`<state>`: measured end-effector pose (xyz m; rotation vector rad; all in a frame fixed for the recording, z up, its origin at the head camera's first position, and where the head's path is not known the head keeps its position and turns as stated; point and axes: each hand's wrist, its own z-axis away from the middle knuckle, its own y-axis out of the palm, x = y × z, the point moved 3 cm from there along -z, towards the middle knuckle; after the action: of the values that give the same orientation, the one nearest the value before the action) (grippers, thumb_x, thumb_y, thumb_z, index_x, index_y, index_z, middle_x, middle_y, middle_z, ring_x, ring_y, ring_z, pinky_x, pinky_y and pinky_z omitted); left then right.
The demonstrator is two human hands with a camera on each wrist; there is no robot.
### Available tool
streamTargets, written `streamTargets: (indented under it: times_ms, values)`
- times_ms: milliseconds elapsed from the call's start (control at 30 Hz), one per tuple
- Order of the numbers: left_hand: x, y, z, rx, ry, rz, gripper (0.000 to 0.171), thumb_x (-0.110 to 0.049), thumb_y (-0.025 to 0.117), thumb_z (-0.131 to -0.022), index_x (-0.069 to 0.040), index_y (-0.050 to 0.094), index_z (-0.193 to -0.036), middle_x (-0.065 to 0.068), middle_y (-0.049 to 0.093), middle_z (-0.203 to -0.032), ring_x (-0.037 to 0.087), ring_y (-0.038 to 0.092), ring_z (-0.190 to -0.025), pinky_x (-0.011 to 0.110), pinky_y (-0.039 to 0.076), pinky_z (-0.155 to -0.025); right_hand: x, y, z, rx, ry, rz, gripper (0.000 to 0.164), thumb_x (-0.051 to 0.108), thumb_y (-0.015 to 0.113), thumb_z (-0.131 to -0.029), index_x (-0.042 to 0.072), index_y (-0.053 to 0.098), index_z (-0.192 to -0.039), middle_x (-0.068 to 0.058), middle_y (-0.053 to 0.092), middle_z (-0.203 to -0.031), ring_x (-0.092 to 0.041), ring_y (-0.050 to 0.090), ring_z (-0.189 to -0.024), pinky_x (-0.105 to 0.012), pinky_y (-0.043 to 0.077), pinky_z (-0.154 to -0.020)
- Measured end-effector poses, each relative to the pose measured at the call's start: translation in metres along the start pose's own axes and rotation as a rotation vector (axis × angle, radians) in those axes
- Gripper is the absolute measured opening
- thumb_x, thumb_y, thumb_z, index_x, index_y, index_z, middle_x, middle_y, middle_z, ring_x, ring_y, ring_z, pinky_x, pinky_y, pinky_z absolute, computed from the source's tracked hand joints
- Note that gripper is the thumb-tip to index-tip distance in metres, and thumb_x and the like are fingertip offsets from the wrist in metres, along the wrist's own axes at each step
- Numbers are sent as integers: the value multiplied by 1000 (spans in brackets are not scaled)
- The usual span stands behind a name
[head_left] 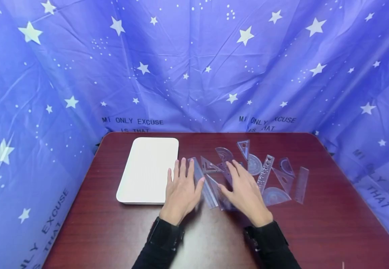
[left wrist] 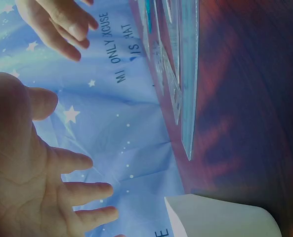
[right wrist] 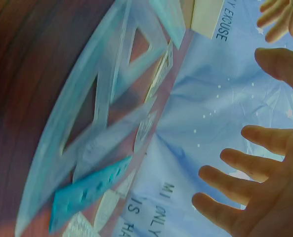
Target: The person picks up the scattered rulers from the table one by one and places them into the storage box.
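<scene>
My left hand (head_left: 182, 192) hovers palm down with fingers spread, between a white rectangular tray-like object (head_left: 149, 170) and a clear straight ruler (head_left: 209, 192). In the left wrist view, a gap shows between this hand and the table. Over the left part of a spread of clear plastic drawing tools, my right hand (head_left: 246, 192) is held with its fingers extended, holding nothing. Around it lie a set square (head_left: 243, 148), a protractor (head_left: 255, 164) and a stencil ruler with cut-out shapes (head_left: 266, 172). Part of the tools under the right hand is hidden.
Farther right lie another protractor (head_left: 276, 196), a second set square (head_left: 284, 180) and a short ruler (head_left: 302, 185). Some tools overlap. The dark red wooden table (head_left: 332, 228) meets a blue star-printed curtain (head_left: 194, 89) at its back and sides.
</scene>
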<state>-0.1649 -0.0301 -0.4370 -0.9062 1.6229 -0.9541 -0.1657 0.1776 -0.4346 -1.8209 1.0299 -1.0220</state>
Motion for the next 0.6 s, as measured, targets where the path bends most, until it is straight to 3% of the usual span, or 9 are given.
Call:
streamTargets:
  times_ms: [300, 600]
  values:
    - [3, -2, 1, -1, -2, 3, 73, -50, 47, -111, -7, 34, -169, 25, 32, -174, 46, 26, -163, 66, 21, -132, -44, -26, -1, 34, 125, -67, 74, 29, 82, -94, 0, 52, -154, -28, 55, -153, -51, 58, -136, -68, 51, -107]
    - [6, -4, 2, 22, -11, 5, 74, -50, 50, -110, -7, 35, -169, 24, 31, -174, 46, 28, -163, 66, 22, -131, -130, -48, 5, 94, 322, -54, 73, 24, 76, -98, -6, 43, -157, -41, 44, -152, -61, 48, -134, -81, 45, -99]
